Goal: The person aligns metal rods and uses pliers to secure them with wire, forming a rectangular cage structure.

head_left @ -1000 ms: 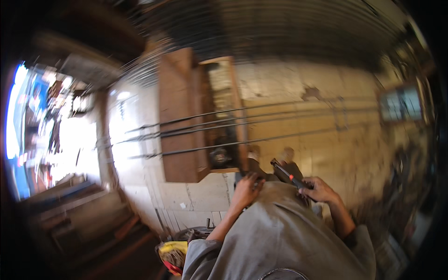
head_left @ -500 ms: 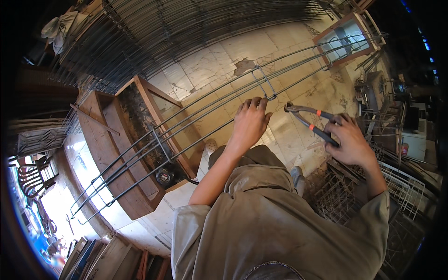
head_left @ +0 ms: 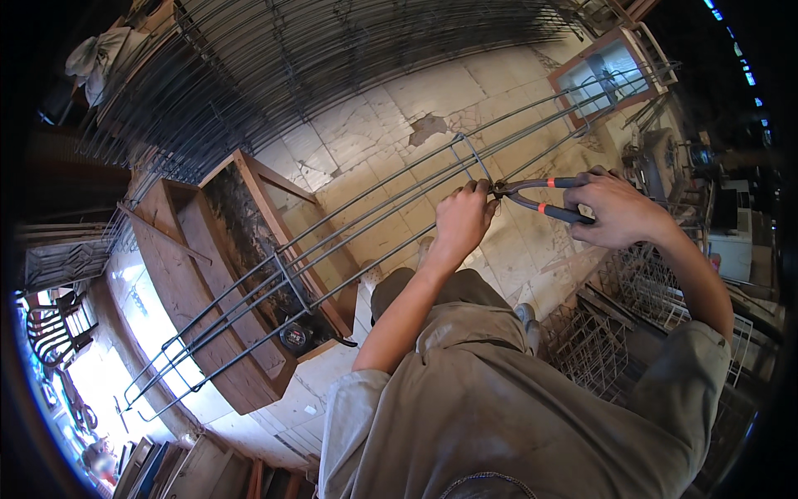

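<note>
In front of me a long rebar cage (head_left: 371,220) of thin steel bars slants from lower left to upper right. A rectangular wire stirrup (head_left: 474,154) rings its bars near the middle. My left hand (head_left: 462,218) is closed at the stirrup's near corner, fingertips gripping the cage there; any small wire under them is hidden. My right hand (head_left: 613,208) holds pincers (head_left: 544,195) with black handles and orange bands. Their handles are spread apart, and the jaws meet the cage right beside my left fingertips.
A wooden cabinet frame (head_left: 237,366) lies under the cage's left part, with a round dark object (head_left: 294,336) at its edge. A framed glass panel (head_left: 603,75) supports the right end. Many stacked steel bars (head_left: 332,50) fill the far side. Wire grids (head_left: 586,353) lie at right.
The pincers have moved left from open air to the cage, jaws now at the stirrup corner. My left hand has shifted slightly right and down, its fingers drawn together there.
</note>
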The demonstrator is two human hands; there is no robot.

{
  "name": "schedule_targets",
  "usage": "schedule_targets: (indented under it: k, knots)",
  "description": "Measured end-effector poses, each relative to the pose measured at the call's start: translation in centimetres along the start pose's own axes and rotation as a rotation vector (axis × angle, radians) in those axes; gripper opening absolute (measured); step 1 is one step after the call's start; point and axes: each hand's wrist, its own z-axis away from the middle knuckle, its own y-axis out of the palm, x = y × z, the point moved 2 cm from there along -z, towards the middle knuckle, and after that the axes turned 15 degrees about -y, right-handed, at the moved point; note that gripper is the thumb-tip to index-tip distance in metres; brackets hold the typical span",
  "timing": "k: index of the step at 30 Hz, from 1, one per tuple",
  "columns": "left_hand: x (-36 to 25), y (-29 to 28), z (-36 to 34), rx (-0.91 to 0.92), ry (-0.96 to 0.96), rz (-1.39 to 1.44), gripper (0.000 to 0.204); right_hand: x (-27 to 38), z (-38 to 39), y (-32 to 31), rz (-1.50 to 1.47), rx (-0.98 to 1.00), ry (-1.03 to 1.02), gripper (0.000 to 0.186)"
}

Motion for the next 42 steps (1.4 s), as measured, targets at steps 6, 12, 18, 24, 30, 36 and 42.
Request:
schedule_targets:
  k: [6,12,18,24,30,36,42]
  knots:
    - [-0.2,-0.1,0.0,-0.041,0.009,0.016,0.026,0.4,-0.4,0.3,0.112,-0.012,0.009,0.024]
    - [-0.1,0.0,-0.3,-0.022,0.023,0.021,0.026,0.6,0.3,1.2,0.211,-0.122,-0.070,0.021]
    - [-0.3,-0.2,-0.2,-0.029,0.012,0.028,0.025,1.4,0.7,1.3,0.224,-0.173,-0.110,0.023]
    - [-0.2,-0.2,-0.1,-0.045,0.009,0.030,0.024,1.9,1.0,1.0,0.224,-0.233,-0.110,0.030]
    - [-0.8,-0.5,0.1,0.035,-0.031,-0.002,0.040,1.5,1.8,1.3,0.510,-0.344,-0.177,0.024]
    - [-6.5,-0.9,2.7,-0.321,0.334,0.190,0.078,-0.7,0.6,-0.5,-0.416,-0.153,0.111,0.028]
    - [-8.0,4.2,-0.4,-0.170,0.405,0.247,0.044,-3.2,1.2,1.0,-0.458,-0.222,0.044,0.024]
